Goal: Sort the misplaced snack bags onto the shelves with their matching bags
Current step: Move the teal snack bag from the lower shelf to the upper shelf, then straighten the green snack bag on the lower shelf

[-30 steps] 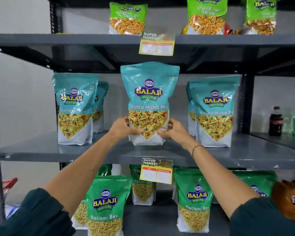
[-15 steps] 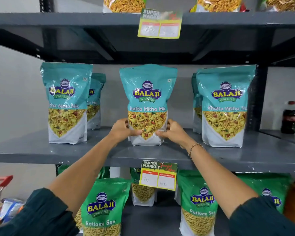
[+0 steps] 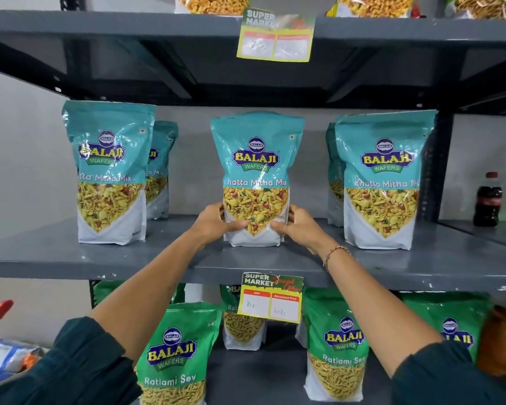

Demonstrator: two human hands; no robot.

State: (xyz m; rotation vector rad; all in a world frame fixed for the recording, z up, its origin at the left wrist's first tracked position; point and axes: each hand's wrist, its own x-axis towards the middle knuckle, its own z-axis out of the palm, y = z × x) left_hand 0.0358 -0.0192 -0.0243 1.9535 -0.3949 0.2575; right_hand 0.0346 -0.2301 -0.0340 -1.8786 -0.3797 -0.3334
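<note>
The grey middle shelf (image 3: 56,255) carries teal bags printed "BALAJI WAFERS – Khatta Mitha Mix". The centre teal bag (image 3: 256,159) stands upright on it, between the left teal bag (image 3: 110,171) and the right teal bag (image 3: 383,176), well apart from both. Below stand green bags (image 3: 173,355) reading "Ratlami Sev". The left hand (image 3: 214,222) and right hand (image 3: 300,226) grip the centre bag's lower sides, thumbs on its front. A "SUPER MARKET" price tag (image 3: 270,298) hangs from the shelf edge. A cola bottle (image 3: 488,200) stands far right. Compared with half a second ago, the bag sits slightly deeper on the shelf.
</note>
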